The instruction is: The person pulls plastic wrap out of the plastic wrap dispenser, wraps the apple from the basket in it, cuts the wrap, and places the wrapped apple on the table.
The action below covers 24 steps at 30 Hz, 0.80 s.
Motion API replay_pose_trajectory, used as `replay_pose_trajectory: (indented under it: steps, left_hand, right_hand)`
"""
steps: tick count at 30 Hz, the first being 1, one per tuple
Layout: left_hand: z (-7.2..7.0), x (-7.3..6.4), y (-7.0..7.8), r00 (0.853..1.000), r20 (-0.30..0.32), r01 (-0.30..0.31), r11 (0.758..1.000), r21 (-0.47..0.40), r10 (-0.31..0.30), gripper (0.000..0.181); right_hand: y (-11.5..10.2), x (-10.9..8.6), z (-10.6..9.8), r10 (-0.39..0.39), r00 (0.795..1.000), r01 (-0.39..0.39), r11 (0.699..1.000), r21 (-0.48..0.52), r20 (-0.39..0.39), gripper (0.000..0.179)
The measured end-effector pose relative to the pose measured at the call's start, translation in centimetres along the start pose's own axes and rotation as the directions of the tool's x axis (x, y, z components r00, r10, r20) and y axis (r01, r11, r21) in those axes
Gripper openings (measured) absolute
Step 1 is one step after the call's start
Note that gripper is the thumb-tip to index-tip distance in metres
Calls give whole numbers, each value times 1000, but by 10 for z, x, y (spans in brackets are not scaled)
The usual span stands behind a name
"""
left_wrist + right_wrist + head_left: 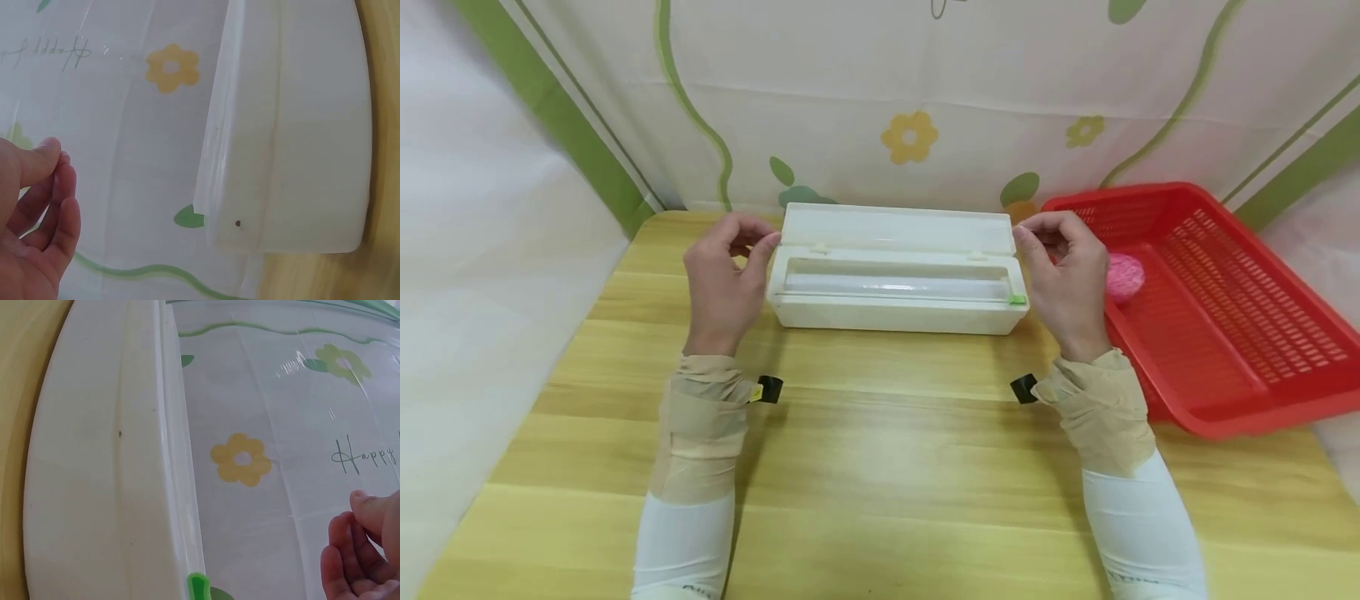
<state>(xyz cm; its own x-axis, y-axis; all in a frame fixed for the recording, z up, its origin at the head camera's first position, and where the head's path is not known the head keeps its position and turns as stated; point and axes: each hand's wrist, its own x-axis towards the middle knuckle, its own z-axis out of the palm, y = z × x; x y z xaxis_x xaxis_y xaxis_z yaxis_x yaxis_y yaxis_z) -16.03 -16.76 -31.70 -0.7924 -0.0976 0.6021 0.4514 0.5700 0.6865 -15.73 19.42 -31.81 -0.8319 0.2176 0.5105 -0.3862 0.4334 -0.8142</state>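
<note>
The white dispenser box [895, 318] sits on the table [880, 467] near its far edge, lid [895, 229] tipped up behind, the roll [895, 286] showing in its opening. Near its 2 ends, the left hand [726, 279] and the right hand [1067, 279] each bring thumb and fingers together, apparently pinched on the edge of clear film [290, 367]; this shows only as faint glints, so I cannot tell how firm the hold is. The step seems to be drawing out a sheet. To do it well, both hands should move level and at 1 pace, keeping even tension so the film neither skews nor clings to itself. Neither hand braces the box, so a slow pull suits better than a jerk. The green slider [1017, 299] at the right end likely needs a taut sheet. Keep the film clear of the red basket [1198, 427] just beside the right hand.
</note>
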Motion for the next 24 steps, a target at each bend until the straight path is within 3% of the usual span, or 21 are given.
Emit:
replay_pose_trajectory:
  steps: [14,24]
  left_hand:
    - [-5,16,0,999,21,-43,999,33,42,15]
    - [-7,25,4,998,43,-39,997,60,37,15]
  right_hand:
    - [-4,14,5,14,1000,-14,1000,-2,23,20]
    - [-6,22,5,-5,1000,5,1000,-22,8,17]
